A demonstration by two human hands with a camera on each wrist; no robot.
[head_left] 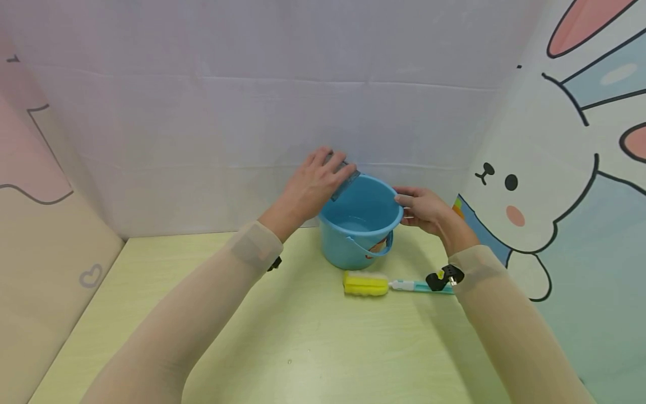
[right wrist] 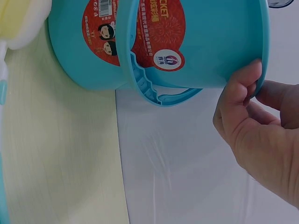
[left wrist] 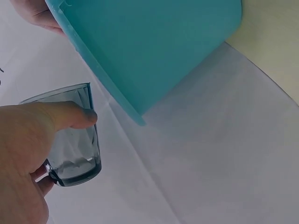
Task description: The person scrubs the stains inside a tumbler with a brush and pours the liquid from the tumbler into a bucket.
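Observation:
A blue plastic bucket (head_left: 353, 247) stands on the table, its handle hanging down the front. My left hand (head_left: 315, 188) holds a clear bluish drinking glass (left wrist: 74, 144) tilted over the bucket's left rim. In the left wrist view the thumb lies along the glass's side, and fingers show under its base. My right hand (head_left: 426, 210) pinches the bucket's right rim. The right wrist view shows that hand (right wrist: 261, 121) with thumb and fingers on either side of the rim, and a red label (right wrist: 159, 32) on the bucket wall.
In front of the bucket lies a bottle brush with a yellow sponge head (head_left: 365, 284) and a white and teal handle (head_left: 416, 286). A white cloth backdrop (head_left: 227, 123) rises behind the table (head_left: 298, 336). On the right is a rabbit-print panel (head_left: 550, 185).

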